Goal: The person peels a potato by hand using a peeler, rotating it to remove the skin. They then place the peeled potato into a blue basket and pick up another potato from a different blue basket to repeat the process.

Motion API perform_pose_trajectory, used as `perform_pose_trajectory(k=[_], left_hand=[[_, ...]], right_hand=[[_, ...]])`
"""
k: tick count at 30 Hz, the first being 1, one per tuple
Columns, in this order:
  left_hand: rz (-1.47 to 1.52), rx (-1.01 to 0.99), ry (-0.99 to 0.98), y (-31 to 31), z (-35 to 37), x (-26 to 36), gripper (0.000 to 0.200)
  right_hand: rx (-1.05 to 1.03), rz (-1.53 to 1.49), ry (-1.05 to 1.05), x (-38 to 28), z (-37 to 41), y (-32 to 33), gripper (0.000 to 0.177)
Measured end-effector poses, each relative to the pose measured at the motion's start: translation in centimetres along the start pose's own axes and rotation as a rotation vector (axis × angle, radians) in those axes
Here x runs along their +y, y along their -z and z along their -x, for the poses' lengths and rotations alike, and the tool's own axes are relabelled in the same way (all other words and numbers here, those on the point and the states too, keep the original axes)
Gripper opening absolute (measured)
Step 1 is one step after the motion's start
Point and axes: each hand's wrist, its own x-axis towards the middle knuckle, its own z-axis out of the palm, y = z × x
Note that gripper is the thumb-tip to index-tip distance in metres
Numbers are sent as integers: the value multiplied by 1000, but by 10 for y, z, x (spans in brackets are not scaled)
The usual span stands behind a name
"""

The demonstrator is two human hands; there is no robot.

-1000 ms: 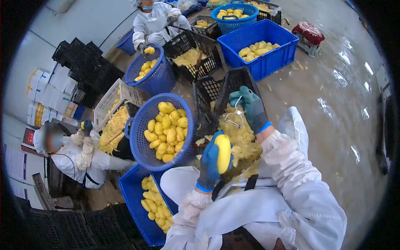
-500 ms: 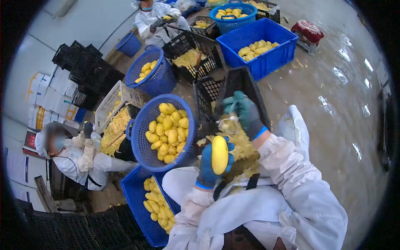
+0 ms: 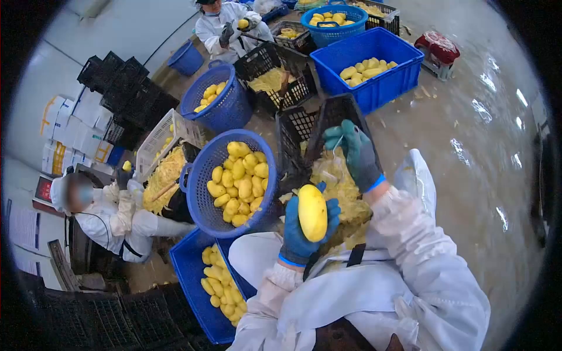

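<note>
In my gloved left hand [image 3: 297, 237] lies a peeled yellow potato [image 3: 312, 213], upright along its length, with the fingers curled round its far side. My right hand [image 3: 357, 155], in a green and grey glove, is closed on a small peeler [image 3: 337, 144] whose pale thin end shows below the fingers. It is raised above the potato and apart from it. Under both hands, yellow peelings [image 3: 336, 184] heap up in a black crate [image 3: 345, 117] by my knees. Left of my hands stands a blue round basket [image 3: 199, 199] full of peeled potatoes [image 3: 237, 181].
A blue bin [image 3: 196, 310] with potatoes is beside my left leg. Ahead are another blue bin [image 3: 366, 55], a black crate [image 3: 269, 61] of peelings and a red-topped stool [image 3: 438, 50]. Two co-workers sit left [image 3: 111, 228] and ahead [image 3: 219, 29]. The floor [image 3: 468, 146] looks wet.
My left hand has turned the potato slightly and moved it a little right. My right hand has shifted slightly and rotated, with the peeler still in it. The view has shifted slightly.
</note>
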Motion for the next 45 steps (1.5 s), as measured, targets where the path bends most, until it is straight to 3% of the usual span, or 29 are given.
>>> perform_pose_trajectory(k=[2,3,5,6,7,9,11,12,15,17,18,19,21,23,24,27,29,30,31,33,38,41,44,45], left_hand=[[-565,44,-384,7,-3,-5,55],[-517,37,-382,7,-5,-9,53],[-422,22,-377,3,-7,-15,51],[-192,-49,-136,13,-15,-10,51],[44,-108,97,19,-16,-6,52],[-25,-53,58,12,-9,-5,56],[-80,-54,21,4,-5,-2,57],[54,27,8,-4,-6,-5,56],[-495,-46,-331,3,-9,-8,54],[-883,-9,-487,-2,-8,-12,55],[-451,13,-212,8,-12,-11,56],[-18,37,54,14,-14,-11,56],[-104,-34,-2,10,-11,-8,58],[-100,-84,26,3,-8,-1,57],[-85,56,-30,-3,-5,-4,54],[-756,7,-446,24,-16,-21,53],[-766,31,-393,23,-18,-23,53],[-543,86,-215,18,-16,-20,53],[-318,143,-46,14,-14,-16,53],[-392,45,-94,11,-10,-7,54],[-331,69,-225,34,-19,-9,50],[-1443,38,-937,38,-21,-20,59],[-903,96,-504,16,-15,-17,62],[-720,54,-443,12,-12,-14,60]], right_hand=[[-252,172,58,13,38,-11,37],[-375,258,93,17,47,-12,37],[-424,522,295,41,34,-1,39],[-443,653,405,50,24,7,40],[-285,539,311,42,10,9,36],[22,308,126,15,-18,16,28],[41,166,35,-5,-5,6,25],[52,101,-17,-8,5,4,23],[-410,713,533,20,42,-1,29],[-464,779,617,40,30,10,37],[-496,813,661,47,20,16,41],[-338,639,476,44,5,22,40],[-35,283,109,31,-23,36,39],[47,257,89,19,-20,38,38],[86,247,72,15,-17,38,38],[-147,164,37,15,24,5,40],[-204,247,-3,25,16,7,41],[-237,290,-24,30,8,11,41],[-108,278,26,30,-5,23,41],[129,246,129,23,-38,46,42],[-38,175,99,11,21,15,43],[-423,351,126,32,51,3,45],[-174,250,47,48,11,28,42],[-95,211,50,41,3,35,41]])
